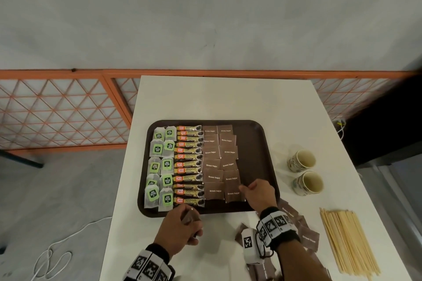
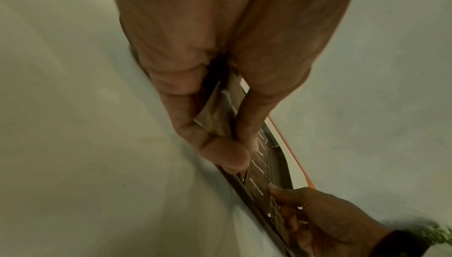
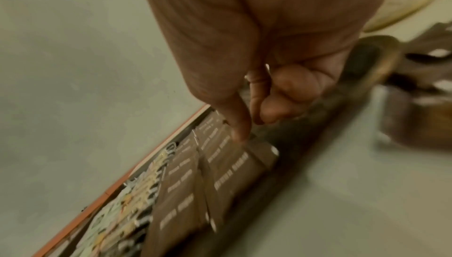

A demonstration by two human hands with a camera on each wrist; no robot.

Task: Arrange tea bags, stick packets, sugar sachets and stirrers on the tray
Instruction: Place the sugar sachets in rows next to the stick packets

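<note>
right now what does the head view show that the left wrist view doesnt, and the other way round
Only the head view shows the tea bags, the stick packets, two cups, the stirrers on the table and loose sachets off the tray.

Only the left wrist view shows the left hand's fingers and thumb pinching its brown sachet from the palm side.

Both show the tray, the brown sugar sachets on it and the right hand at their near edge.

Bare tray [image 1: 255, 155] strip beside cups [image 1: 304, 172]
</note>
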